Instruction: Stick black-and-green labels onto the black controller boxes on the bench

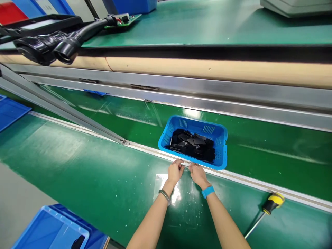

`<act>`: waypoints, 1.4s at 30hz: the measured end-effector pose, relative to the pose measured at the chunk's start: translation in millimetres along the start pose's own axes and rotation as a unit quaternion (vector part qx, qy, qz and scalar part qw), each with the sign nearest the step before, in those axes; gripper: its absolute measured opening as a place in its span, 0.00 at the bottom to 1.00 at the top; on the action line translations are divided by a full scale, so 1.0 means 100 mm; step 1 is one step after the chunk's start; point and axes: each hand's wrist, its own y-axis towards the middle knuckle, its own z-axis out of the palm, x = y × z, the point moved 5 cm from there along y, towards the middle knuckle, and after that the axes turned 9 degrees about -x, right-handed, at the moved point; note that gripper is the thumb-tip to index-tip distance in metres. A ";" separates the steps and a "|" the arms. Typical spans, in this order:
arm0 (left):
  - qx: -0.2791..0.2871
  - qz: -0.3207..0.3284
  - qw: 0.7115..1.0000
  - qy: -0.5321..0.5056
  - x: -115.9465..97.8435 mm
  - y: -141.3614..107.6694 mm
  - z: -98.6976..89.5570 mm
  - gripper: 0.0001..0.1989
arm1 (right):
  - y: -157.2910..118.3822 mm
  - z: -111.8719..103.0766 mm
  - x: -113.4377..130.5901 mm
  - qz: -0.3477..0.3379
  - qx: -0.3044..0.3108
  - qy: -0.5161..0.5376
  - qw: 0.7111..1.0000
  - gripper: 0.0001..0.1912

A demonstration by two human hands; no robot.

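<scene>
Just in front of a blue perforated basket (225,147), my left hand (176,171) and my right hand (198,175) are close together over the metal rail. Fingers of both are drawn together in a pinch. A small shiny bit shows between the fingertips, too small to make out. Inside the basket lies a heap of flat black plastic pieces (193,143). On the green tabletop below my hands is a transparent plastic sheet or bag (188,193), glinting in the light. My left wrist has a bangle, my right a blue band.
A yellow-and-black screwdriver (273,203) lies to the right. Above, a green shelf (207,27) carries black hose-like parts (70,41) and a circuit board (127,21). A slanted metal strut (77,112) stands at left. Blue bins (52,228) are at lower left.
</scene>
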 end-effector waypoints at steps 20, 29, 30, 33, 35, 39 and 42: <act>0.057 0.083 0.995 -0.030 -0.24 -0.31 0.10 0.09 | -0.97 -0.16 -0.40 0.270 -0.118 0.478 0.828 0.22; 0.003 0.134 0.989 -0.068 -0.49 -1.39 0.00 0.16 | -1.23 0.17 0.01 0.312 -0.144 0.562 0.752 0.18; 0.009 0.148 0.986 -0.072 -0.47 -1.42 -0.04 0.16 | -1.24 0.15 -0.06 0.317 -0.160 0.555 0.752 0.17; -0.019 0.134 0.989 -0.055 -0.23 -1.36 -0.25 0.16 | -1.20 -0.01 -0.37 0.322 -0.206 0.517 0.766 0.18; -0.066 0.085 0.994 -0.019 0.07 -1.22 -0.46 0.16 | -1.19 -0.16 -0.60 0.319 -0.228 0.480 0.785 0.20; -0.112 0.021 0.993 0.043 0.60 -0.89 -0.82 0.14 | -1.22 -0.40 -0.95 0.303 -0.240 0.381 0.840 0.24; -0.058 0.043 0.996 0.055 0.69 -0.77 -0.84 0.10 | -1.27 -0.46 -1.02 0.281 -0.224 0.302 0.883 0.29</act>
